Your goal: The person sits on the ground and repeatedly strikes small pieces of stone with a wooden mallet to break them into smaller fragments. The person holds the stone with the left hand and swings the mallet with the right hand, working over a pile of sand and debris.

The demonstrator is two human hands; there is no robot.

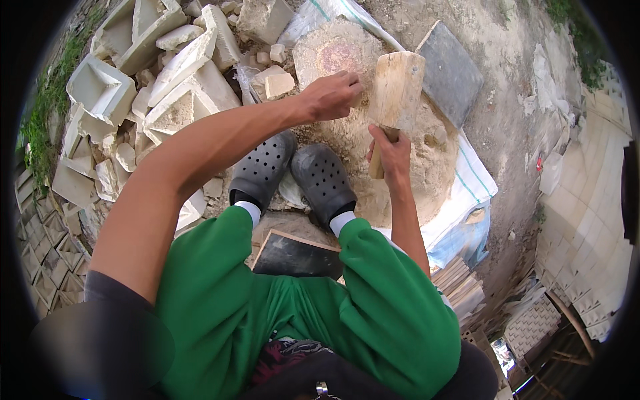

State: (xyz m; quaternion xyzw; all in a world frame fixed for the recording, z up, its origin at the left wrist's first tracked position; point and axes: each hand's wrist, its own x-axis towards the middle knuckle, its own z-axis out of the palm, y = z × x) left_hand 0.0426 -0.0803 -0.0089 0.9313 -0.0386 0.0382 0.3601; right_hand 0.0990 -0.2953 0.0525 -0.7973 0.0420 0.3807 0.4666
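a wooden mallet [395, 93] stands head-up over a sandy mound [413, 167], its handle gripped in the closed right hand [392, 150], while the left hand [331, 95], fingers curled and holding nothing, rests on a round stone [333, 50] beside broken moulds [153, 80] and a dark slab [450, 73]

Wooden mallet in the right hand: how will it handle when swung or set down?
The wooden mallet looks top-heavy: big block head, thin handle gripped by the right hand. Probably stiff, not fragile. Its flat faces suggest it won't roll on the sandy mound.
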